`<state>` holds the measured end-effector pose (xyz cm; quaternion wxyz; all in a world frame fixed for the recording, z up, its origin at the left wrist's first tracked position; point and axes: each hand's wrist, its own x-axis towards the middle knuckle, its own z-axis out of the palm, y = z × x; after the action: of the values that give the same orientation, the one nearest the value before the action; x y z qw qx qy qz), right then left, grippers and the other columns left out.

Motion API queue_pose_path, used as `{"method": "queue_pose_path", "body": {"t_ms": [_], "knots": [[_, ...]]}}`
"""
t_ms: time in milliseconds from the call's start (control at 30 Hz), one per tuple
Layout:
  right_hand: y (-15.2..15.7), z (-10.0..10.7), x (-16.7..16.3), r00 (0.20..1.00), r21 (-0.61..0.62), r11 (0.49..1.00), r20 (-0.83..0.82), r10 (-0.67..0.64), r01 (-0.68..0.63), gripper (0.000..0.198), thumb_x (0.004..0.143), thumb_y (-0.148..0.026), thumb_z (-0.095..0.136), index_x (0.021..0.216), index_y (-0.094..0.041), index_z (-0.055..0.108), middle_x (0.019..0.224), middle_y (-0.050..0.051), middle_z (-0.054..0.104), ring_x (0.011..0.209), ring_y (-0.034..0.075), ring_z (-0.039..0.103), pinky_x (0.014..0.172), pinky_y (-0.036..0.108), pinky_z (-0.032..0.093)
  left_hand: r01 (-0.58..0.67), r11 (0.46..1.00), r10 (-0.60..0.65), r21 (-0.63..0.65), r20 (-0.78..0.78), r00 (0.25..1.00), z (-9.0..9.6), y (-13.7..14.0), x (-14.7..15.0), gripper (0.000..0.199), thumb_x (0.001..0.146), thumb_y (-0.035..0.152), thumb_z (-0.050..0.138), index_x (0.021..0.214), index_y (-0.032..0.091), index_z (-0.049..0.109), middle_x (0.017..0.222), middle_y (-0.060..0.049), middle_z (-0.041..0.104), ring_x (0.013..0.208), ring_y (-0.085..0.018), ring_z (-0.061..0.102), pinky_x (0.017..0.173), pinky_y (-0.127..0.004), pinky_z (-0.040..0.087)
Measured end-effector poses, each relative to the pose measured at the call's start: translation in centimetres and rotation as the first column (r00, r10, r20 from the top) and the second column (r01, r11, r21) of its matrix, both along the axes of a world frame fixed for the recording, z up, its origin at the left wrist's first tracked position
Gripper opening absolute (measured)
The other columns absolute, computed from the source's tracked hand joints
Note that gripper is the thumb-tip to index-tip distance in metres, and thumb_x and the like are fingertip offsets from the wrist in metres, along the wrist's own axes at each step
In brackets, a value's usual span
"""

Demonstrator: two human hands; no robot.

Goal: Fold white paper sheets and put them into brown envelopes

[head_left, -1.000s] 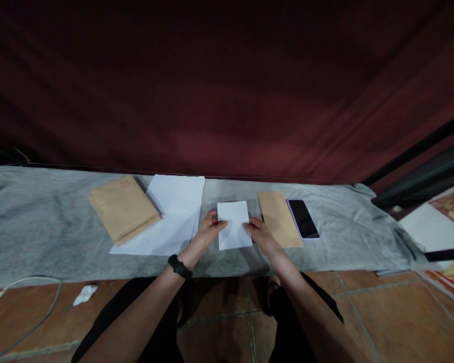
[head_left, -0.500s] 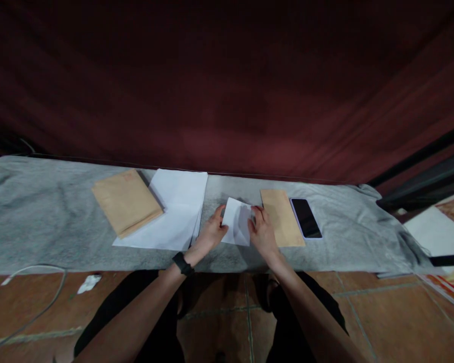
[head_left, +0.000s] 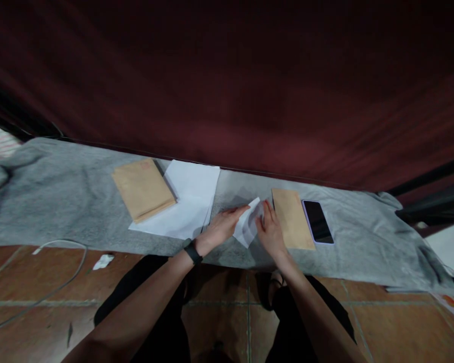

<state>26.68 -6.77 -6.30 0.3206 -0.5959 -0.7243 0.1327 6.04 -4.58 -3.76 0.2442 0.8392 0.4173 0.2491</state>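
A small folded sheet of white paper [head_left: 246, 228] is between my hands, tilted above the grey cloth. My left hand [head_left: 224, 225], with a black watch on its wrist, has its fingers stretched together along the paper's upper left edge and grips it there. On the opposite side, my right hand [head_left: 270, 231] holds the paper's right edge, its fingertips near the top corner. Just right of that hand lies a flat brown envelope [head_left: 293, 219].
A grey cloth [head_left: 79, 201] covers the long narrow table. Brown envelopes [head_left: 144, 189] are stacked partly over large white sheets [head_left: 192, 199] at left. A phone [head_left: 318, 222] lies beside the single envelope. Behind hangs a dark red curtain [head_left: 227, 101]; a white cable [head_left: 70, 282] runs at lower left.
The folded paper has turned and tilted between my hands. My left hand has rolled over, its fingers now reaching along the paper's edge. The whole view has shifted and rotated slightly.
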Motion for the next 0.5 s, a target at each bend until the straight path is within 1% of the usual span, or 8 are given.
{"method": "queue_pose_path", "body": {"t_ms": [33, 100, 167, 200, 267, 333, 433, 500], "knots": [[0.4, 0.1, 0.5, 0.999, 0.001, 0.999, -0.039, -0.032, 0.032, 0.062, 0.097, -0.032, 0.044, 0.156, -0.016, 0.030, 0.160, 0.016, 0.036, 0.148, 0.027, 0.033, 0.116, 0.052, 0.037, 0.039, 0.999, -0.039, -0.003, 0.025, 0.999, 0.3, 0.1, -0.2, 0.066, 0.086, 0.000, 0.042, 0.146, 0.028, 0.048, 0.142, -0.004, 0.061, 0.124, -0.021, 0.061, 0.107, -0.038, 0.049], [1.0, 0.3, 1.3, 0.991, -0.039, 0.997, -0.112, -0.071, 0.067, 0.067, 0.094, -0.035, 0.048, 0.154, -0.012, 0.032, 0.151, 0.020, 0.048, 0.139, 0.030, 0.046, 0.109, 0.050, 0.044, 0.111, 0.994, -0.110, -0.017, 0.065, 0.992, 1.0, 0.2, -0.5, 0.061, 0.088, 0.002, 0.044, 0.141, 0.031, 0.054, 0.137, -0.002, 0.064, 0.121, -0.020, 0.063, 0.104, -0.035, 0.051], [1.5, 0.3, 1.8, 0.984, -0.119, 0.991, -0.163, -0.072, 0.053, 0.063, 0.091, -0.036, 0.051, 0.149, -0.012, 0.041, 0.132, 0.018, 0.064, 0.118, 0.029, 0.063, 0.098, 0.046, 0.052, 0.149, 0.988, -0.146, -0.039, 0.078, 0.986, 1.7, 0.3, -0.9, 0.054, 0.089, 0.004, 0.046, 0.134, 0.031, 0.060, 0.130, -0.001, 0.068, 0.115, -0.020, 0.066, 0.100, -0.034, 0.052], [1.6, 0.3, 1.9, 0.982, -0.157, 0.987, -0.175, -0.068, 0.040, 0.058, 0.090, -0.035, 0.051, 0.144, -0.014, 0.048, 0.123, 0.015, 0.069, 0.107, 0.028, 0.067, 0.092, 0.043, 0.055, 0.144, 0.988, -0.140, -0.047, 0.073, 0.987, 1.9, 0.5, -1.1, 0.052, 0.090, 0.005, 0.047, 0.132, 0.031, 0.062, 0.127, -0.002, 0.069, 0.113, -0.020, 0.067, 0.099, -0.034, 0.052], [1.7, 0.4, 2.0, 0.984, -0.204, 0.978, -0.165, -0.069, 0.034, 0.046, 0.089, -0.033, 0.051, 0.133, -0.019, 0.059, 0.109, 0.010, 0.074, 0.093, 0.025, 0.069, 0.084, 0.039, 0.056, 0.095, 0.994, -0.093, -0.048, 0.040, 0.995, 2.1, 0.8, -1.3, 0.049, 0.090, 0.006, 0.048, 0.130, 0.030, 0.063, 0.127, -0.003, 0.069, 0.113, -0.021, 0.066, 0.100, -0.035, 0.051], [1.6, 0.4, 1.8, 0.988, -0.206, 0.977, -0.129, -0.088, 0.060, 0.040, 0.089, -0.030, 0.050, 0.126, -0.022, 0.063, 0.103, 0.007, 0.075, 0.087, 0.024, 0.069, 0.080, 0.037, 0.055, 0.023, 1.000, -0.024, -0.020, -0.017, 1.000, 2.0, 1.1, -1.3, 0.048, 0.090, 0.006, 0.049, 0.131, 0.027, 0.063, 0.129, -0.005, 0.067, 0.117, -0.022, 0.064, 0.103, -0.038, 0.049], [1.1, 0.4, 1.3, 0.988, -0.164, 0.978, -0.059, -0.140, 0.129, 0.044, 0.089, -0.026, 0.050, 0.133, -0.023, 0.059, 0.103, 0.008, 0.075, 0.085, 0.025, 0.070, 0.078, 0.038, 0.055, -0.095, 0.993, 0.103, 0.067, -0.121, 0.987, 1.2, 0.6, -0.4, 0.045, 0.093, 0.009, 0.047, 0.134, 0.024, 0.060, 0.137, -0.009, 0.061, 0.127, -0.025, 0.057, 0.109, -0.045, 0.044], [0.8, 0.4, 1.0, 0.985, -0.134, 0.976, -0.009, -0.174, 0.171, 0.047, 0.090, -0.025, 0.050, 0.138, -0.023, 0.055, 0.106, 0.010, 0.075, 0.088, 0.026, 0.072, 0.080, 0.038, 0.055, -0.151, 0.980, 0.173, 0.131, -0.177, 0.969, 0.2, -0.6, 0.7, 0.043, 0.097, 0.017, 0.047, 0.139, 0.022, 0.055, 0.147, -0.013, 0.053, 0.135, -0.028, 0.050, 0.113, -0.049, 0.039]]}}
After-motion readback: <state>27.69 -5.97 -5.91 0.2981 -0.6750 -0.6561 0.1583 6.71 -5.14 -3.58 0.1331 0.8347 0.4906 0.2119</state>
